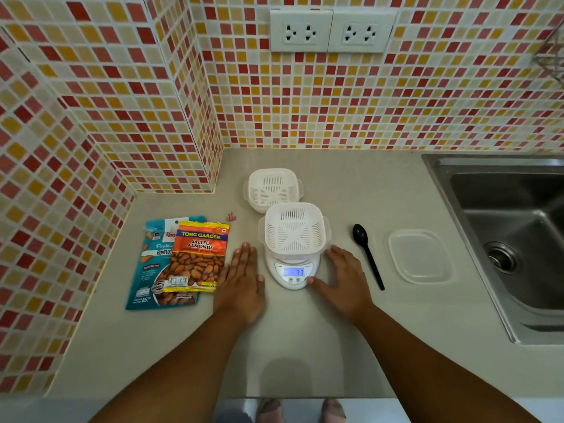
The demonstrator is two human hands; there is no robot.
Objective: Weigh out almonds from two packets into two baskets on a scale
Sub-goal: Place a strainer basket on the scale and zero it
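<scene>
A white digital scale point(292, 274) stands mid-counter with its lit display reading 33. An empty white slotted basket point(294, 228) sits on the scale's platform. A second empty white basket point(272, 189) stands just behind it on the counter. Left of the scale lie two almond packets: an orange salted almonds packet point(198, 259) overlapping a teal roasted almonds packet point(152, 270). My left hand point(242, 283) lies flat on the counter between the packets and the scale. My right hand point(341, 277) rests at the scale's right side, thumb touching its front edge.
A black plastic spoon point(367, 254) lies right of the scale, and a clear plastic lid point(421, 256) beyond it. A steel sink point(512, 239) fills the right side. A small pink binder clip point(231, 216) lies behind the packets. Tiled walls enclose the back and left.
</scene>
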